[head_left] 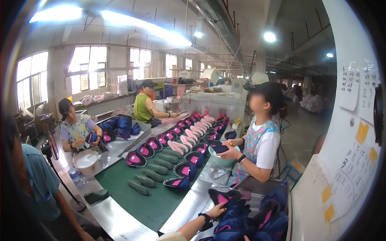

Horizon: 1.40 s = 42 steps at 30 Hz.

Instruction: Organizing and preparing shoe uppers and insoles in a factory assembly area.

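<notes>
My left hand (216,210), with a dark band at its wrist, reaches across from the lower edge. Its fingers are closed on the edge of a navy shoe upper (223,198) with a pink lining. That upper lies on top of a heap of similar navy and pink uppers (233,225) at the lower right. Of my right hand (246,238) only a small bit shows at the bottom edge, beside the heap; its fingers are hidden.
A green conveyor belt (161,205) carries green shoe lasts (152,175), pink insoles (187,141) and uppers in rows. A co-worker (261,140) on the right holds a dark upper over a pale green basin (219,158). Other people work along the left; a white wall (321,180) stands right.
</notes>
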Tool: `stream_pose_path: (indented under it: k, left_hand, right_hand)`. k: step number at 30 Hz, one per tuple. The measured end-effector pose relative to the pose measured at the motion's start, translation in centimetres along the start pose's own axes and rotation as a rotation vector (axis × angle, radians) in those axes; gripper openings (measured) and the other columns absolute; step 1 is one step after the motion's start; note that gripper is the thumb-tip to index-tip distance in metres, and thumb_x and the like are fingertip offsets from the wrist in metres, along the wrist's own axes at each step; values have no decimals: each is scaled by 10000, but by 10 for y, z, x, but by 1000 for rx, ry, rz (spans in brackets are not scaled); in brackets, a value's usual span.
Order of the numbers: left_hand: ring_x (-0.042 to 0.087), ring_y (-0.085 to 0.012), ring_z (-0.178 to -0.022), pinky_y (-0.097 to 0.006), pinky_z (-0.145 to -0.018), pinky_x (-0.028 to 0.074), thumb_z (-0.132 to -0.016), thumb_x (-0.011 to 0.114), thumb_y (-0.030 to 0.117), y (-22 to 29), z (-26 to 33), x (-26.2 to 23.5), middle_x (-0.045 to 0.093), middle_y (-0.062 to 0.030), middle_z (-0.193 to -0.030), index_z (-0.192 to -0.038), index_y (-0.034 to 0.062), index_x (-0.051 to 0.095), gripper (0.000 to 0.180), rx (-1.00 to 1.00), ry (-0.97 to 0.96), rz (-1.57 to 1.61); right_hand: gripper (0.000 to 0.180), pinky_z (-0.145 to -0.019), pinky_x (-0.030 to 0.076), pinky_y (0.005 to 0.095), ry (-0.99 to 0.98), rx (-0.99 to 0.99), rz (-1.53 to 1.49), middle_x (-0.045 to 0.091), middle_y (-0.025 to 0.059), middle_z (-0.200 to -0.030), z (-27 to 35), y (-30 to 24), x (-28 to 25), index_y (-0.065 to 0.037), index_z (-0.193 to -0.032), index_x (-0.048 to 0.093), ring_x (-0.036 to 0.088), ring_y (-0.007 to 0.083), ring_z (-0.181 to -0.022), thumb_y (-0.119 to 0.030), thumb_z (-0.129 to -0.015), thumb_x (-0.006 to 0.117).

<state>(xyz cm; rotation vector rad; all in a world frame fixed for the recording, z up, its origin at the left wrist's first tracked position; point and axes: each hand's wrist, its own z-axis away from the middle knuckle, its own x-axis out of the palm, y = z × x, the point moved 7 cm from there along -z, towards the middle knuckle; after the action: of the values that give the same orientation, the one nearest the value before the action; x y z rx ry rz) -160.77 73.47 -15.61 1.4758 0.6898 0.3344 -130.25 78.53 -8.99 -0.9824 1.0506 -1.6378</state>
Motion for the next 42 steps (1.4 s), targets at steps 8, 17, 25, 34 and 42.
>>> stream_pose_path:
  k: [8, 17, 25, 34, 42]
  left_hand:
    - [577, -358, -950, -425, -820, 447, -832, 435, 122, -36, -61, 32, 597, -237, -987, -1153, 45, 490, 335, -92, -178, -810]
    - [631, -227, -792, -314, -717, 483, -727, 497, 2, 152, 39, 5, 631, -108, -798, -903, 8, 609, 209, 233, 208, -233]
    - [560, -251, -729, -327, -646, 456, -824, 624, 200, 321, 254, 115, 592, -101, -809, -922, 13, 569, 217, 700, -422, -78]
    - [558, -280, -782, -330, -690, 443, -833, 598, 191, 327, 342, 119, 548, -117, -831, -913, 17, 558, 195, 434, -60, -95]
    - [545, -251, -755, -313, -668, 437, -772, 482, -31, 289, 402, 151, 554, -103, -777, -877, 29, 562, 145, 355, 184, -52]
  right_hand:
    - [723, -812, 463, 304, -114, -11, 102, 388, 142, -1241, 32, -34, -1, -76, -1407, 153, 496, 196, -1000, -92, -832, 590]
    - [765, -838, 453, 300, -184, -10, 33, 289, 154, -1389, 97, -24, 20, -51, -1406, 130, 474, 205, -1099, -128, -826, 623]
    - [770, -1020, 277, 351, -295, -612, 317, 314, 174, -1354, 115, -97, 87, -31, -1340, 274, 333, 281, -1251, -122, -714, 712]
    - [247, -669, 416, 264, -360, -522, 163, 520, 37, -898, 149, -38, 125, -33, -1052, 525, 513, 148, -779, -68, -814, 580]
    - [476, -586, 438, 219, -474, -227, -236, 503, -2, -802, 173, 47, 129, -76, -1210, 423, 511, 96, -665, -10, -778, 611]
